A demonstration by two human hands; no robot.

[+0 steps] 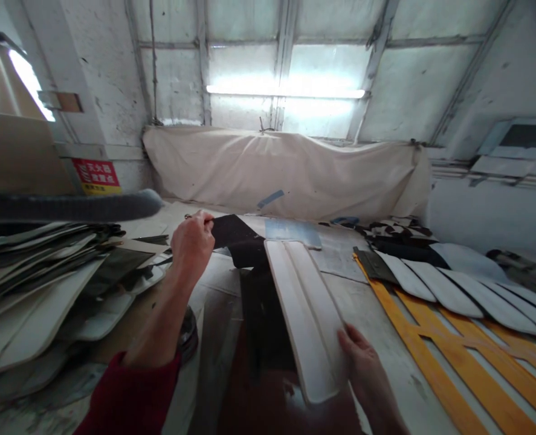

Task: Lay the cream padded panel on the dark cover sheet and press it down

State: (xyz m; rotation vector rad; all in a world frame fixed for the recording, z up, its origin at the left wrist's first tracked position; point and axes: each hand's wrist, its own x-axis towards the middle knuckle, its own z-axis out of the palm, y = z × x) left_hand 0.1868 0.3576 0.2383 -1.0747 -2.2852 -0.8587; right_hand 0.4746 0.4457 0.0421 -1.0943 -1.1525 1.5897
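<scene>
My left hand [193, 240] is closed in a pinch on the corner of a black flexible sheet [234, 232], maybe leather or fabric. That sheet stretches right to the far end of a long white panel [306, 320] with rounded corners and a raised strip along its length. On the panel's right edge my right hand [362, 356] is closed, thumb on top, its other fingers hidden beneath. Left of the panel and partly under it lies a dark flat piece [265, 320]. A brown glossy surface [258, 405] is below them.
Stacked dark and white panels [36, 302] fill the left side. A dark jar [188, 335] stands behind my left forearm. At right, several white pieces [444, 293] lie on an orange slatted rack [431, 338]. A grey padded bar [68, 206] juts in from the left.
</scene>
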